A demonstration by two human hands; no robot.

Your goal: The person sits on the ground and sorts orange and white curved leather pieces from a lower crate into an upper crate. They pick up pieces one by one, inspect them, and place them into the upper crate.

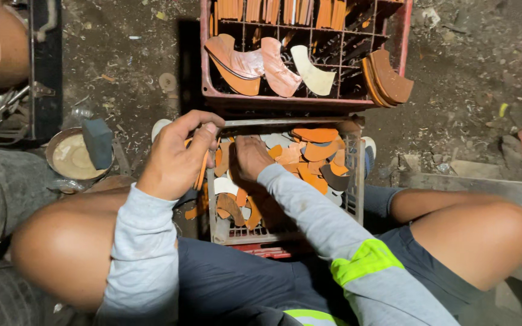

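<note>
I sit with a grey plastic crate [355, 181] between my knees, filled with several curved leather pieces [312, 151] in orange, brown and white. My left hand [179, 156] is raised at the crate's left rim, its fingers pinched on a small stack of orange leather pieces [202, 172] held edge-on. My right hand [251, 156] reaches down into the crate, its fingers buried among the loose pieces; whether it grips one is hidden.
A red divided crate [212, 90] stands beyond, with curved leather pieces [255, 66] lying on its grid and stacks at its back. A round tin of pale paste [70, 158] with a dark block sits at left. The dirt floor [466, 72] is littered with scraps.
</note>
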